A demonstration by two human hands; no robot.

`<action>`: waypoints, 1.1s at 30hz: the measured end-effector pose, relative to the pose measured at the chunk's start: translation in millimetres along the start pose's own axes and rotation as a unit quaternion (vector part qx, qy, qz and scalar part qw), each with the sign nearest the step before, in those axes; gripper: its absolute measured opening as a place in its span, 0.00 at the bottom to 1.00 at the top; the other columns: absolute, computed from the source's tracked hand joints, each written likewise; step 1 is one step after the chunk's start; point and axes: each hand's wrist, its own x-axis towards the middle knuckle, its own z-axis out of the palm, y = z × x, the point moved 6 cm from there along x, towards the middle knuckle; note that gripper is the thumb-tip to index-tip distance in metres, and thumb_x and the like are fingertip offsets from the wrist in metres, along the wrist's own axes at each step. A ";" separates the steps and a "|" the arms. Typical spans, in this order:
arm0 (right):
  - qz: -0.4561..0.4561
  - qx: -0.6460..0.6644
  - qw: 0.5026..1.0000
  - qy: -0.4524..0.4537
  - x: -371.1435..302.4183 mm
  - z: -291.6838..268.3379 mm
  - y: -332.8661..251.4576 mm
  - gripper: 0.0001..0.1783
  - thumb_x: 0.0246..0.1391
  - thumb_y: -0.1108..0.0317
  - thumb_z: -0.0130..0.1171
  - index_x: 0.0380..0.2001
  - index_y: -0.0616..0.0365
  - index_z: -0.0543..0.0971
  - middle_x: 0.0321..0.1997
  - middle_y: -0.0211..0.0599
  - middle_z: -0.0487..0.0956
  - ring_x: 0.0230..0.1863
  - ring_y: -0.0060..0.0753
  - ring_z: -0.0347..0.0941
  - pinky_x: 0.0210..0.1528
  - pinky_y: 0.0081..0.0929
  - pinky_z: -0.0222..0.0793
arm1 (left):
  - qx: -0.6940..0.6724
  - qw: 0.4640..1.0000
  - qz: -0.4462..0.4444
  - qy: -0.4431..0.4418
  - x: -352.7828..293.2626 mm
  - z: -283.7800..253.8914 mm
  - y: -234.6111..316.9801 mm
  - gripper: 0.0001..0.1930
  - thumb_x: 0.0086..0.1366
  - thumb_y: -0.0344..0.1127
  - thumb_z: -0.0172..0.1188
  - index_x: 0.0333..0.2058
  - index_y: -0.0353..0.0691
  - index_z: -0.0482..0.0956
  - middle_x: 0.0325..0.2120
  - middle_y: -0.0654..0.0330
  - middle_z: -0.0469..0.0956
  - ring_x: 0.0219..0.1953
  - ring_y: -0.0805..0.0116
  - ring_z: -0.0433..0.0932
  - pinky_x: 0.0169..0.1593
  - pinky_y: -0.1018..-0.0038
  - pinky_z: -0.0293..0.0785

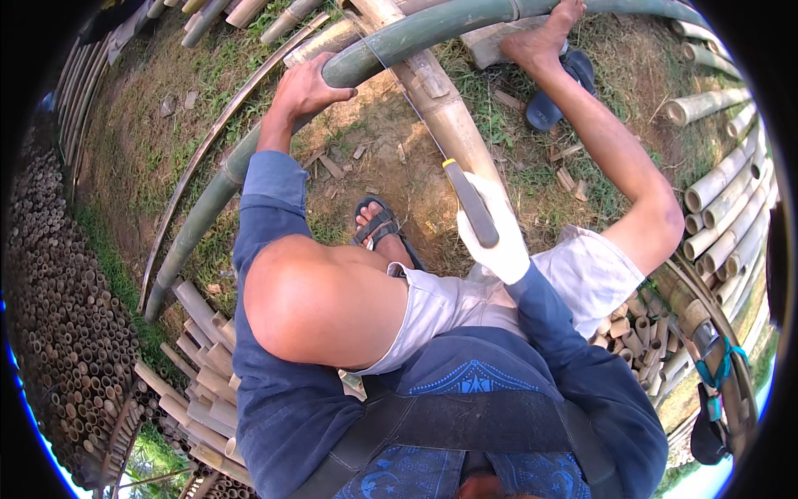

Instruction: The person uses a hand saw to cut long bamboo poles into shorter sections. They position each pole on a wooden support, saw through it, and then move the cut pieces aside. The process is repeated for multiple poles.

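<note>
A long green bamboo pole point(432, 29) curves across the top and down the left side. Bare, my left hand point(306, 91) is closed round it, thumb on the near side. In a white glove, my right hand point(499, 237) grips a handsaw point(472, 204) by its dark handle with a yellow collar. The saw's thin blade reaches up and left, its far part lying across the pole just right of my left hand. Beneath the pole runs a thick tan bamboo beam point(445, 104). My bare right foot point(544, 37) presses against the pole farther right.
An empty dark sandal point(557, 96) lies by a block under my raised foot. My other foot wears a strapped sandal point(382, 229). Cut bamboo is stacked at left point(71, 333) and right point(723, 208). Short offcuts point(636, 333) lie beside me; a split bamboo strip point(199, 154) runs along the left.
</note>
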 end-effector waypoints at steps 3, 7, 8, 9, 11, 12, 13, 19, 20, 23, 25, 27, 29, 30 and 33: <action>0.123 0.040 0.990 -0.062 -100.2 -33.7 2.4 0.37 0.59 0.81 0.68 0.72 0.61 0.73 0.67 0.46 0.81 0.66 0.36 0.81 0.66 0.27 0.76 | -0.029 0.999 -0.017 -0.024 -11.3 -4.4 4.1 0.53 0.48 0.69 0.77 0.71 0.47 0.78 0.56 0.44 0.88 0.57 0.44 0.88 0.65 0.54 0.82; 0.036 0.033 0.998 -0.025 18.2 2.1 8.8 0.34 0.62 0.79 0.68 0.71 0.59 0.73 0.64 0.44 0.82 0.63 0.34 0.81 0.66 0.29 0.76 | -0.028 0.999 -0.012 -0.012 -7.2 -5.0 12.8 0.52 0.47 0.68 0.77 0.69 0.47 0.79 0.55 0.44 0.88 0.54 0.45 0.89 0.64 0.54 0.83; 0.009 0.067 0.998 -0.009 75.0 19.2 13.5 0.33 0.63 0.75 0.69 0.70 0.57 0.73 0.58 0.44 0.83 0.56 0.33 0.83 0.61 0.31 0.79 | -0.035 0.999 -0.007 -0.018 -0.5 -0.2 12.7 0.52 0.47 0.69 0.77 0.69 0.47 0.79 0.55 0.43 0.88 0.54 0.45 0.89 0.64 0.53 0.83; -0.068 0.077 0.994 0.039 120.6 39.1 20.7 0.33 0.62 0.73 0.71 0.69 0.56 0.73 0.54 0.44 0.84 0.52 0.34 0.84 0.58 0.32 0.80 | -0.025 0.999 -0.006 -0.019 -0.5 -9.1 20.8 0.53 0.48 0.70 0.77 0.69 0.47 0.79 0.55 0.42 0.88 0.55 0.44 0.89 0.64 0.53 0.82; -0.106 0.061 0.989 0.082 175.7 63.9 11.6 0.29 0.63 0.69 0.72 0.65 0.55 0.74 0.54 0.45 0.84 0.53 0.41 0.85 0.58 0.35 0.81 | -0.004 1.000 0.010 0.008 4.6 -7.3 15.8 0.53 0.49 0.70 0.76 0.69 0.45 0.79 0.55 0.41 0.88 0.56 0.44 0.89 0.64 0.53 0.82; -0.098 0.051 0.990 0.087 180.0 69.4 19.5 0.30 0.63 0.67 0.72 0.65 0.55 0.74 0.55 0.47 0.85 0.54 0.45 0.86 0.57 0.36 0.82 | -0.005 1.000 0.011 0.006 2.3 -9.4 14.3 0.53 0.49 0.70 0.76 0.70 0.44 0.78 0.55 0.41 0.88 0.56 0.44 0.89 0.64 0.53 0.82; -0.050 0.078 0.994 0.054 176.0 72.4 34.5 0.30 0.62 0.68 0.73 0.65 0.55 0.75 0.57 0.48 0.85 0.55 0.46 0.86 0.58 0.36 0.82 | -0.011 1.000 0.015 0.003 0.6 -9.2 16.1 0.54 0.50 0.71 0.76 0.70 0.44 0.78 0.55 0.41 0.88 0.56 0.43 0.88 0.64 0.53 0.82; 0.033 0.009 0.999 0.000 -32.1 -7.1 -6.7 0.36 0.60 0.80 0.68 0.72 0.60 0.72 0.62 0.44 0.83 0.60 0.36 0.84 0.62 0.32 0.79 | -0.019 1.000 -0.010 -0.012 -9.7 3.6 -1.8 0.52 0.49 0.67 0.76 0.71 0.46 0.77 0.54 0.42 0.88 0.54 0.42 0.89 0.63 0.54 0.83; 0.052 0.014 0.998 -0.025 -45.2 -14.3 -3.9 0.36 0.60 0.80 0.68 0.71 0.61 0.72 0.63 0.44 0.82 0.61 0.37 0.83 0.64 0.33 0.78 | -0.021 1.000 -0.008 -0.012 -11.8 -0.4 3.9 0.52 0.49 0.67 0.76 0.70 0.47 0.77 0.54 0.42 0.88 0.54 0.42 0.89 0.63 0.53 0.83; 0.039 -0.049 0.997 -0.047 -52.1 -22.6 -24.5 0.36 0.60 0.81 0.68 0.71 0.63 0.71 0.66 0.44 0.79 0.64 0.35 0.80 0.69 0.35 0.76 | -0.047 0.999 -0.016 -0.017 -20.6 -0.8 10.5 0.50 0.49 0.65 0.76 0.69 0.49 0.78 0.50 0.42 0.89 0.52 0.40 0.89 0.63 0.51 0.83; 0.072 0.027 0.997 -0.004 23.7 17.4 18.4 0.34 0.63 0.77 0.68 0.71 0.60 0.72 0.65 0.43 0.80 0.64 0.35 0.80 0.70 0.33 0.74 | -0.052 0.999 0.000 -0.001 -9.1 -4.3 16.5 0.50 0.49 0.65 0.76 0.69 0.49 0.78 0.48 0.42 0.90 0.51 0.40 0.89 0.63 0.50 0.83; -0.034 0.118 0.992 0.037 133.8 49.8 26.4 0.31 0.64 0.74 0.70 0.67 0.60 0.73 0.57 0.44 0.81 0.57 0.34 0.80 0.64 0.31 0.76 | -0.042 0.999 0.013 0.029 -5.0 -3.4 26.4 0.48 0.50 0.64 0.76 0.68 0.48 0.78 0.46 0.41 0.90 0.50 0.41 0.90 0.61 0.49 0.83; -0.091 0.089 0.991 0.038 189.7 71.1 2.4 0.27 0.64 0.73 0.71 0.64 0.60 0.73 0.54 0.44 0.81 0.54 0.36 0.80 0.59 0.34 0.77 | -0.030 0.999 0.005 0.041 -14.0 -12.3 17.0 0.48 0.50 0.64 0.76 0.68 0.46 0.78 0.46 0.41 0.90 0.49 0.41 0.90 0.60 0.49 0.84; -0.089 0.091 0.991 0.046 189.3 76.8 9.0 0.27 0.64 0.71 0.71 0.64 0.60 0.73 0.54 0.45 0.80 0.54 0.39 0.80 0.59 0.35 0.77 | -0.012 0.999 0.021 0.049 -10.8 -6.7 9.8 0.49 0.50 0.64 0.76 0.68 0.46 0.78 0.46 0.41 0.90 0.48 0.41 0.90 0.58 0.48 0.85; -0.059 0.068 0.995 0.033 167.8 88.2 30.2 0.27 0.64 0.70 0.71 0.63 0.59 0.74 0.55 0.45 0.80 0.55 0.41 0.80 0.59 0.36 0.77 | -0.039 0.997 0.045 0.053 -17.3 -6.0 -1.7 0.50 0.50 0.64 0.77 0.70 0.46 0.76 0.45 0.41 0.90 0.47 0.39 0.89 0.58 0.48 0.84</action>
